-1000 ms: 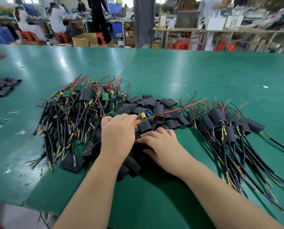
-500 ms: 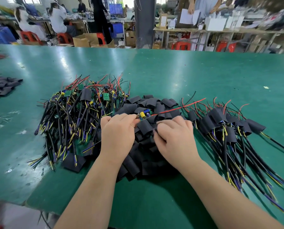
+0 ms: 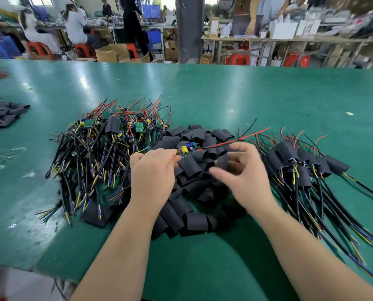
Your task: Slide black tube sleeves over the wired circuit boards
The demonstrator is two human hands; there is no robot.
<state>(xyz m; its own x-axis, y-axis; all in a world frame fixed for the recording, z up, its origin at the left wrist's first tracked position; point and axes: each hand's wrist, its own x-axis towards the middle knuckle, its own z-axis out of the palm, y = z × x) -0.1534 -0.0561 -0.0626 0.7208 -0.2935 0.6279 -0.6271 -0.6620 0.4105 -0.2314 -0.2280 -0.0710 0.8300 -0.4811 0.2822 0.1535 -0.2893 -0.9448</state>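
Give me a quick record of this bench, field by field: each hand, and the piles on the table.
Left hand: pinches a bare circuit board, its red and black wires trailing right
Right hand: blurred, seems to pinch a black sleeve
Left pile: unsleeved wired boards
Centre pile: loose sleeves
Right pile: sleeved boards
Table: green

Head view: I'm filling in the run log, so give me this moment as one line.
left grip: pinches wired circuit board | right grip: pinches black sleeve, blurred | sleeve: not yet on board
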